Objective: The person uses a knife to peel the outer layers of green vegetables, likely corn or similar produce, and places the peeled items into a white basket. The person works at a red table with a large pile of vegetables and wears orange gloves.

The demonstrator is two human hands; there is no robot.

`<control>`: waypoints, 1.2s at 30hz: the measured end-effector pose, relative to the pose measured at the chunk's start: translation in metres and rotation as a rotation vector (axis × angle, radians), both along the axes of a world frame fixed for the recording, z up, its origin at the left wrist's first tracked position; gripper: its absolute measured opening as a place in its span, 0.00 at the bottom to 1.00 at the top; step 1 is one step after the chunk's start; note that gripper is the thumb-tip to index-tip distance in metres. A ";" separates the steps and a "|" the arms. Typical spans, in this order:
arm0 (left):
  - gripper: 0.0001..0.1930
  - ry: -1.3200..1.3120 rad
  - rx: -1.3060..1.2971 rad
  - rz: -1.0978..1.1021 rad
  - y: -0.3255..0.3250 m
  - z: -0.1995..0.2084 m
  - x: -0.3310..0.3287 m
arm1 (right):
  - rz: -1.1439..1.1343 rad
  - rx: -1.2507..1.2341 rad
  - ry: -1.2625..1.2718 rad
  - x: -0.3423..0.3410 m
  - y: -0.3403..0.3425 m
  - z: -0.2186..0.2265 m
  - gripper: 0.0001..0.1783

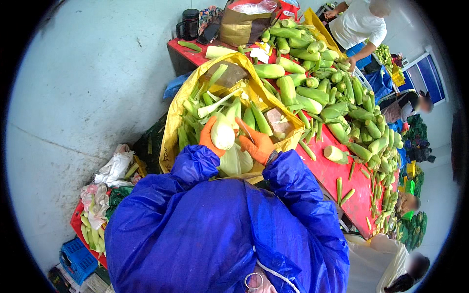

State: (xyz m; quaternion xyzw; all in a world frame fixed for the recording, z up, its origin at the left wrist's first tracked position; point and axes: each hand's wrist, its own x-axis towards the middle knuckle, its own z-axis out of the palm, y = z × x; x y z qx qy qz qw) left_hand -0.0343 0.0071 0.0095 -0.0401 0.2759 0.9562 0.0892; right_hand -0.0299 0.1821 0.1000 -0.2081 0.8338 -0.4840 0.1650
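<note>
My left hand (211,137), in an orange glove, is closed around an ear of corn (223,135) whose pale cut end faces up. My right hand (259,147), gloved the same way, is closed just right of that ear. A thin blade-like tool (245,129) juts from its fingers toward the corn; its handle is hidden by the glove. Both hands are over an open yellow sack (172,128) with green husks (193,108) inside. Pale husk leaves (236,161) hang below the hands. A brownish block (279,122) rests at the sack's right side, another (228,76) at its far side.
A large heap of unhusked corn (337,97) covers much of the red table (337,168) to the right. A dark mug (189,24), a phone (209,33) and a bag (246,27) stand at the far edge. Co-workers are at the right; a blue crate (78,260) is lower left.
</note>
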 end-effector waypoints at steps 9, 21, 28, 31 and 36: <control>0.38 -0.054 -0.139 0.078 0.006 -0.101 -0.028 | 0.233 0.487 0.577 -0.004 -0.005 0.033 0.45; 0.40 0.208 -0.640 0.230 0.021 -0.039 0.004 | -0.050 0.738 0.750 -0.007 -0.009 -0.017 0.53; 0.30 -0.042 0.413 0.026 0.013 -0.013 -0.001 | -0.387 -0.182 -0.284 0.011 -0.031 -0.052 0.25; 0.34 0.190 -0.375 0.219 0.015 -0.008 0.014 | -0.291 -0.184 -0.529 0.008 -0.014 -0.007 0.25; 0.47 0.341 -0.685 0.345 0.021 -0.031 0.014 | -0.157 -0.089 -0.099 0.009 -0.007 0.006 0.33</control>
